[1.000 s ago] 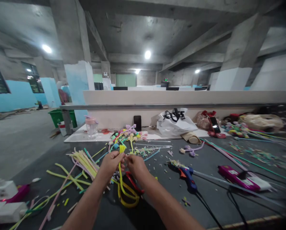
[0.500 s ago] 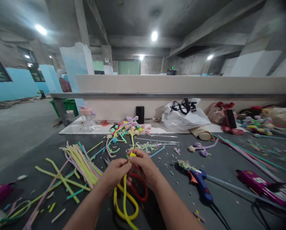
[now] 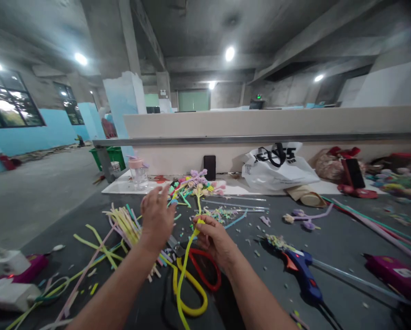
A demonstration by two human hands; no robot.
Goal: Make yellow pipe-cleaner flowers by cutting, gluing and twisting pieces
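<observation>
My right hand pinches a bright yellow pipe cleaner near its top, where it forms a small yellow bend. Its long tail hangs down toward the table's front edge. Raised to the left, my left hand holds nothing, its fingers apart, near the heap of small fuzzy flowers. Under my hands lie scissors with one red and one yellow handle loop, blades pointing up-left. A bundle of pale yellow and pink pipe cleaners lies left of my left forearm, partly covered by it.
A blue glue gun lies at right, its nozzle among scraps, near a purple device. Clear glue sticks lie at the back. A plastic cup, a phone and a white bag stand along the partition. White plugs sit at left.
My left hand has let go of the yellow pipe cleaner and moved up and left, opening its fingers. My right hand still pinches it. The view has turned slightly left.
</observation>
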